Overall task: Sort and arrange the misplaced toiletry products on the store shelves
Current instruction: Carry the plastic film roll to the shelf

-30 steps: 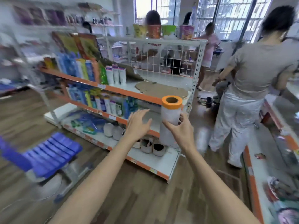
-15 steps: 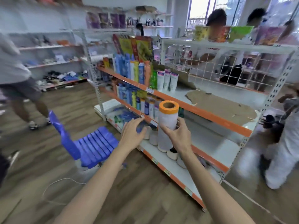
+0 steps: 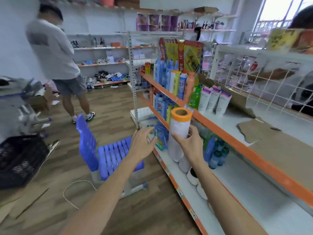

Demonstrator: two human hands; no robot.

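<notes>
Right hand (image 3: 191, 143) grips the orange-capped white roll (image 3: 178, 133) upright at mid-height, left hand (image 3: 143, 143) hangs empty with fingers spread just beside it, so risk is the one-handed roll tipping into the bottles (image 3: 215, 153) just beyond.

Roll (image 3: 179, 131): matt white film (orange paper-like core); chair (image 3: 110, 155) glossy plastic; floor (image 3: 110, 102) wood-look.

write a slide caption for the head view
Right hand holds an orange-capped white roll upright beside the toiletry shelves, left hand open.
</notes>
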